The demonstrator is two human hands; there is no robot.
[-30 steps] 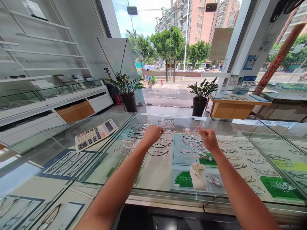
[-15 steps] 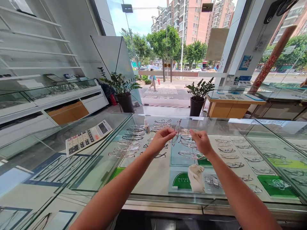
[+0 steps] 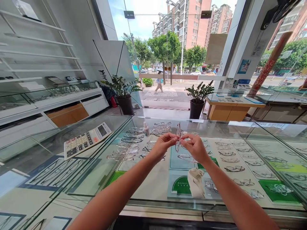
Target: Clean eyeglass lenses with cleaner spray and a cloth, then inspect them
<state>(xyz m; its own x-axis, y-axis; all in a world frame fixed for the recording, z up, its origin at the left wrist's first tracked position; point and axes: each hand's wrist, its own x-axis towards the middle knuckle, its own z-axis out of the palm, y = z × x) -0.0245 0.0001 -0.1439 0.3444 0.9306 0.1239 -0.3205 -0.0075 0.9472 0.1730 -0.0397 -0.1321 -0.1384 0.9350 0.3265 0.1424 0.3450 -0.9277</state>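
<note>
A pair of thin-framed glasses (image 3: 178, 129) is held upright above the glass counter, seen nearly edge-on. My left hand (image 3: 166, 142) pinches it from the left near the middle of the frame. From the right, my right hand (image 3: 194, 146) has its thumb and fingers closed on the same glasses. Below them, a crumpled beige cloth (image 3: 196, 182) lies on the counter beside a green MOHOE card (image 3: 181, 185). A small spray bottle (image 3: 146, 129) stands left of my hands.
The glass counter (image 3: 153, 191) shows rows of glasses on both sides. A large calculator (image 3: 87, 140) lies at the left. Beyond the counter are two potted plants (image 3: 126, 95) and a glass door; a person (image 3: 159, 83) walks outside.
My right hand has moved left to the glasses and its fingers now close on them. The glasses have turned more upright. Outside, the person has moved right.
</note>
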